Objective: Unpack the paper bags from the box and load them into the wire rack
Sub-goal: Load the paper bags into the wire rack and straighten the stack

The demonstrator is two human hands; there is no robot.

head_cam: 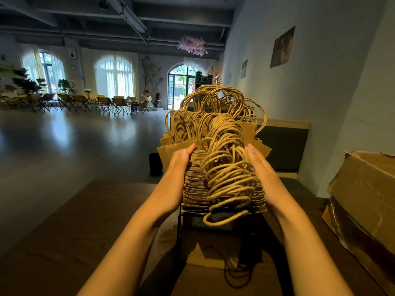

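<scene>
I have my left hand and right hand flat against the bag stack, fingers straight, its long axis running away from me

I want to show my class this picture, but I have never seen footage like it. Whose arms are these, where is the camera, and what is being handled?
There is no machine here: a person wears a wide-angle camera on the head, so you look forward and down along their own bare arms. The left hand and right hand press flat against the two sides of a packed row of brown paper bags, whose twisted cord handles stick up in the middle. It is a squeeze with straight fingers, not a curled grip. A thin black wire frame, probably the rack, shows under the near end. A torn cardboard box stands at the right on the dark table.
</scene>
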